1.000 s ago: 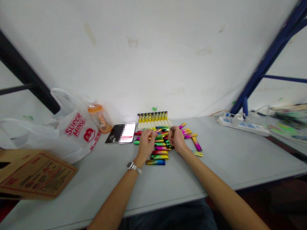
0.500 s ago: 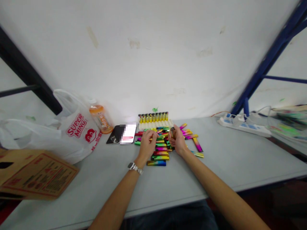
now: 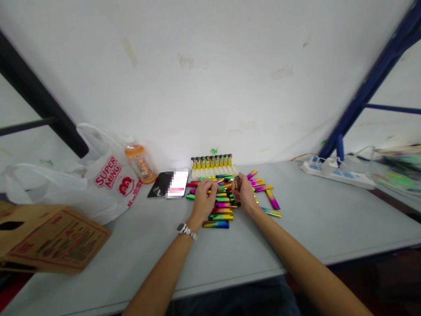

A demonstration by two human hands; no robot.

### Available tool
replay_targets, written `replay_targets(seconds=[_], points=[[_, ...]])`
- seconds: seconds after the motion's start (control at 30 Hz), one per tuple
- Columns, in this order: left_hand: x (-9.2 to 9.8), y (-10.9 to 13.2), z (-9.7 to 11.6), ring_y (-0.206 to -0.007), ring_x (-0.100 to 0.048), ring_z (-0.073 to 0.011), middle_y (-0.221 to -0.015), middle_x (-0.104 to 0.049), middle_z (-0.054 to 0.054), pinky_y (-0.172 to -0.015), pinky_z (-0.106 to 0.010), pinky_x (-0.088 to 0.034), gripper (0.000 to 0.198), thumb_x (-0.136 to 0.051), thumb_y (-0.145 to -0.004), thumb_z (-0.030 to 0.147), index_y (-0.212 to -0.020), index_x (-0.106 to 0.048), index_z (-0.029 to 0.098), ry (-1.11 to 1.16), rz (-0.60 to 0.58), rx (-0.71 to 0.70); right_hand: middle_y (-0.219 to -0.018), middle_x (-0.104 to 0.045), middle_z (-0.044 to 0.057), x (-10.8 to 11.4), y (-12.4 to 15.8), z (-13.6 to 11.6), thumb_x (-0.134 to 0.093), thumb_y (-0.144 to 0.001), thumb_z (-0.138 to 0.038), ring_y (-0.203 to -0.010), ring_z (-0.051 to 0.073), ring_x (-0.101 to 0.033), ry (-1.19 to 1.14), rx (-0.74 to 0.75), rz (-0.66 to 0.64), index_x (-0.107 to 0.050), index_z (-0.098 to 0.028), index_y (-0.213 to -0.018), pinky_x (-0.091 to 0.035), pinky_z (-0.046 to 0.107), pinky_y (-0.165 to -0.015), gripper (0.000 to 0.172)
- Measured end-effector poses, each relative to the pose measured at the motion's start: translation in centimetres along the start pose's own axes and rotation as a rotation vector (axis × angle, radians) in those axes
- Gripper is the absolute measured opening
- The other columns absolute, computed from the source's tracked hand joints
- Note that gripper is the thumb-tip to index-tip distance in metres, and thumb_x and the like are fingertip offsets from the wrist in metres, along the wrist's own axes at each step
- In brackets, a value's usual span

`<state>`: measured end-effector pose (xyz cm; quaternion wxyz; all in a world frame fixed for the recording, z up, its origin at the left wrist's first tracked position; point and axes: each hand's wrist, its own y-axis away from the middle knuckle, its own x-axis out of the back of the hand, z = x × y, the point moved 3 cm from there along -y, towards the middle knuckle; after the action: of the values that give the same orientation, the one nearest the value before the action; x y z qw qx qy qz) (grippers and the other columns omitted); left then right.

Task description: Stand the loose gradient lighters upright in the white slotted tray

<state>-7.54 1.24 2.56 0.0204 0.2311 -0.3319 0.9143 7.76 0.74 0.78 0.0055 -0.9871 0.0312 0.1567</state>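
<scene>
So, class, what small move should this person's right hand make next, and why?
Perhaps the right hand should carry what looks like a lighter over to the white tray and stand it upright there. That seems sensible because a row of lighters already stands along the tray's back, with bare holes showing in front of it.

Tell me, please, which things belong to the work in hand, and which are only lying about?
Seems to belong:
dark item in the right hand
loose lighters
upright lighters
white rack

Seems just lying about:
plastic bag
orange bottle
cardboard box
power strip
lit screen
</scene>
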Motion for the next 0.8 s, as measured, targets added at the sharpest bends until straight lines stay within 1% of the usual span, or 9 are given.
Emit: replay_targets(seconds=[0.1,0.2,0.33,0.4,0.47,0.53,0.6,0.7,0.8], points=[[-0.1,0.0,-0.1,-0.089,-0.058,-0.0189,-0.084,-0.064,-0.004,-0.087,-0.035,-0.046,0.028,-0.047,-0.096,0.027,-0.074,-0.062,0.02,-0.009,-0.005,-0.008,-0.041,-0.032,-0.006,0.0,-0.1,-0.5,-0.037,-0.087,-0.071,-0.035,0.009,-0.025,0.014,0.092,0.054,-0.054,-0.021,-0.062,-0.018,0.023,-0.035,0.058],[-0.1,0.0,-0.1,-0.089,-0.058,-0.0191,-0.085,-0.064,-0.004,-0.087,-0.035,-0.046,0.027,-0.047,-0.096,0.026,-0.074,-0.062,0.02,-0.012,-0.007,-0.006,-0.049,-0.043,-0.005,0.2,-0.1,-1.0,-0.046,-0.085,-0.07,-0.043,0.011,-0.038,0.135,0.222,0.083,-0.061,-0.02,-0.074,-0.03,0.024,-0.041,0.053],[-0.1,0.1,-0.1,-0.091,-0.058,-0.0194,-0.087,-0.065,-0.004,-0.089,-0.035,-0.046,0.027,-0.048,-0.096,0.026,-0.074,-0.062,0.02,-0.017,-0.009,0.007,-0.058,-0.047,-0.005,0.7,0.0,-1.7,-0.065,-0.081,-0.057,-0.053,0.011,-0.041,0.244,0.344,0.078,-0.059,-0.021,-0.075,-0.036,0.024,-0.051,0.037],[-0.1,0.1,-0.1,-0.091,-0.058,-0.0196,-0.086,-0.064,-0.004,-0.089,-0.036,-0.046,0.027,-0.048,-0.096,0.026,-0.074,-0.062,0.02,-0.019,-0.016,0.015,-0.062,-0.051,-0.004,1.1,-0.3,-2.1,-0.067,-0.081,-0.051,-0.057,0.012,-0.044,0.291,0.367,0.062,-0.06,-0.021,-0.073,-0.038,0.024,-0.055,0.033],[-0.1,0.1,-0.1,-0.091,-0.058,-0.0195,-0.086,-0.064,-0.004,-0.089,-0.036,-0.046,0.027,-0.048,-0.096,0.026,-0.073,-0.062,0.02,-0.015,-0.025,0.019,-0.069,-0.059,-0.001,1.7,-1.0,-2.8,-0.069,-0.08,-0.047,-0.064,0.014,-0.049,0.384,0.411,0.075,-0.064,-0.02,-0.075,-0.041,0.025,-0.061,0.028],[-0.1,0.1,-0.1,-0.091,-0.059,-0.0196,-0.086,-0.064,-0.004,-0.089,-0.036,-0.046,0.028,-0.047,-0.096,0.026,-0.073,-0.062,0.02,-0.011,-0.029,0.02,-0.077,-0.066,0.002,2.5,-2.1,-3.9,-0.072,-0.076,-0.043,-0.071,0.016,-0.054,0.508,0.478,0.126,-0.07,-0.02,-0.077,-0.044,0.027,-0.066,0.024],[-0.2,0.1,0.0,-0.092,-0.059,-0.0197,-0.086,-0.065,-0.004,-0.09,-0.036,-0.046,0.028,-0.047,-0.096,0.026,-0.073,-0.063,0.02,-0.006,-0.029,0.02,-0.082,-0.069,0.004,3.4,-3.7,-5.1,-0.075,-0.072,-0.04,-0.07,0.017,-0.056,0.61,0.52,0.169,-0.072,-0.02,-0.079,-0.045,0.028,-0.065,0.021],[-0.2,0.2,0.1,-0.093,-0.058,-0.0197,-0.086,-0.064,-0.004,-0.09,-0.036,-0.046,0.028,-0.048,-0.096,0.026,-0.073,-0.063,0.02,0.011,-0.034,0.02,-0.077,-0.069,0.002,4.8,-6.8,-6.6,-0.072,-0.072,-0.032,-0.06,0.015,-0.057,0.69,0.528,0.148,-0.072,-0.02,-0.086,-0.045,0.027,-0.059,0.019],[-0.2,0.2,0.2,-0.093,-0.058,-0.0196,-0.087,-0.063,-0.004,-0.09,-0.036,-0.046,0.027,-0.048,-0.096,0.025,-0.074,-0.063,0.02,0.022,-0.043,0.021,-0.076,-0.068,0.0,6.1,-9.8,-7.2,-0.073,-0.068,-0.024,-0.06,0.014,-0.06,0.694,0.568,0.133,-0.068,-0.02,-0.09,-0.045,0.024,-0.056,0.022]])
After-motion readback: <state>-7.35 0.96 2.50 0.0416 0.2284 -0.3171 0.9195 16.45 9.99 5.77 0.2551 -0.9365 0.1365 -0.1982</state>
